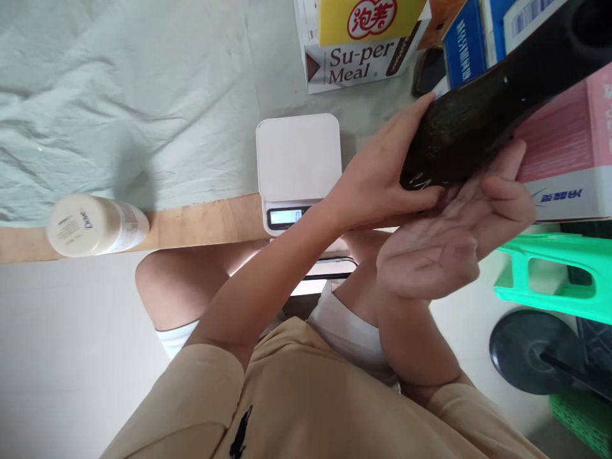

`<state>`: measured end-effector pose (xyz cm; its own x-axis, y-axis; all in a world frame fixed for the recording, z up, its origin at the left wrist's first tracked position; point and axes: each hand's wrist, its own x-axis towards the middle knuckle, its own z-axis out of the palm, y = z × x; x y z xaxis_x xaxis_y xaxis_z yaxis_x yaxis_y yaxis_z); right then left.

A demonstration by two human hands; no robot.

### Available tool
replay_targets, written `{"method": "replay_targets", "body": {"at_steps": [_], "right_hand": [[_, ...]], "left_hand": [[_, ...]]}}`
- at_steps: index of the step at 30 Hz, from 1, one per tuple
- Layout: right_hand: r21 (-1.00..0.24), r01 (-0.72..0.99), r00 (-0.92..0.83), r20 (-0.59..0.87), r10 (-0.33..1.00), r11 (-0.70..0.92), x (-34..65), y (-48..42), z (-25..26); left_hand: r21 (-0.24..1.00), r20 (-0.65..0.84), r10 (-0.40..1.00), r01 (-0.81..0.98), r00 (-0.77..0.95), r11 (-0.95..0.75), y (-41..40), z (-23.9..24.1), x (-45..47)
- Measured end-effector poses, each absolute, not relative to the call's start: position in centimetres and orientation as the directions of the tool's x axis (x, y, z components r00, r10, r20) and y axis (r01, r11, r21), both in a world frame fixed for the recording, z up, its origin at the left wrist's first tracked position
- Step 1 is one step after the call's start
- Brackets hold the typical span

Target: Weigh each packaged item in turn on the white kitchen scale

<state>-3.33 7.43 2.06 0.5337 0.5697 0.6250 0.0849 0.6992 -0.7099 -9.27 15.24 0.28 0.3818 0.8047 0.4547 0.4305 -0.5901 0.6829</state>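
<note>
My left hand [377, 169] is wrapped around the wide end of a dark bottle [473, 121]. The bottle lies tilted in the air, its narrower end reaching the upper right corner. Just below it, my right hand [454, 229] is turned palm up with loosely curled fingers and nothing visible in the palm; whether its fingertips touch the bottle I cannot tell. A white kitchen scale [299, 156] with a lit display sits left of my hands, its plate bare. My left forearm partly covers the display's right side.
A cream Dove bottle [98, 226] stands at the wooden table edge [201, 220]. At the back are a Su-per Meal box [358, 64], a blue box [463, 48] and a pink box [557, 146]. A green plastic stool [549, 274] and a black round base [533, 350] are at right.
</note>
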Motion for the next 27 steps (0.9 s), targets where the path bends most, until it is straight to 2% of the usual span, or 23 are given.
{"method": "replay_targets", "body": {"at_steps": [5,10,16,17,19,23,27], "right_hand": [[-0.727,0.068,0.460,0.630,0.625,0.683,-3.5,6.9,2.3],[-0.713,0.052,0.438,0.646,0.625,0.699,-3.5,7.3,2.1],[-0.715,0.042,0.268,0.681,0.682,0.698,-2.2,8.1,-0.2],[-0.715,0.046,0.262,0.682,0.683,0.697,-2.2,8.2,-0.5],[-0.726,0.066,0.278,0.673,0.686,0.685,-2.4,8.1,-0.9],[-0.763,0.079,0.274,0.636,0.722,0.642,-3.6,8.0,-1.1],[-0.813,0.127,0.223,0.582,0.782,0.569,-4.3,7.8,-1.0]], "left_hand": [[0.712,0.478,0.819,0.406,0.317,-0.573,14.1,1.2,-10.8],[0.741,0.510,0.813,0.337,0.283,-0.581,13.2,3.4,-13.1],[0.672,0.637,0.713,0.242,0.293,-0.700,16.2,5.0,-18.8],[0.640,0.669,0.673,0.215,0.317,-0.738,16.7,5.2,-20.1],[0.651,0.679,0.682,0.205,0.274,-0.731,17.1,5.6,-22.4],[0.805,0.504,0.840,0.241,0.202,-0.541,16.3,6.1,-25.6],[0.885,0.385,0.915,0.236,0.116,-0.402,15.5,5.2,-26.9]]}}
